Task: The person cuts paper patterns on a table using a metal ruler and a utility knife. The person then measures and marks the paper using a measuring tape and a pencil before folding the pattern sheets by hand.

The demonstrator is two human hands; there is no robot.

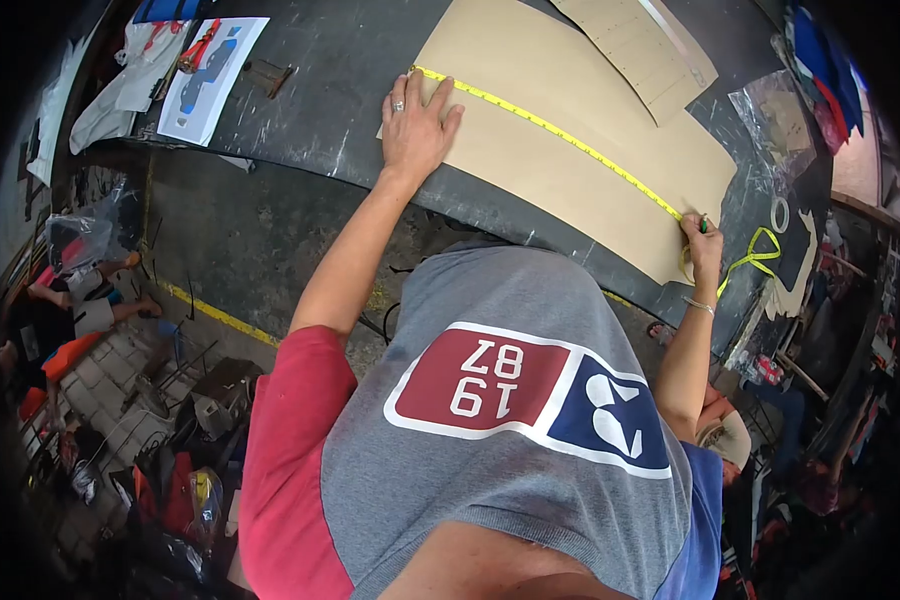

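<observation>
A yellow tape measure (pixel 560 132) stretches diagonally across a large sheet of brown paper or card (pixel 530 80). My left hand (pixel 417 130) lies flat at the sheet's left edge, fingers spread, with the fingertips at the tape's left end. Toward the sheet's lower right corner, my right hand (pixel 707 248) is closed around a small dark green pen (pixel 703 224), beside the tape. The tape runs under or into this hand; its exact hold on it is hidden. Loose tape loops out on the table to the right of the hand.
The dark worktable (pixel 320 90) also holds a smaller brown pattern piece (pixel 650 60), a printed sheet (pixel 210 80), a plastic bag (pixel 778 125) and a tape roll (pixel 780 214). Other people sit at the lower left and right, among bags and clutter on the floor.
</observation>
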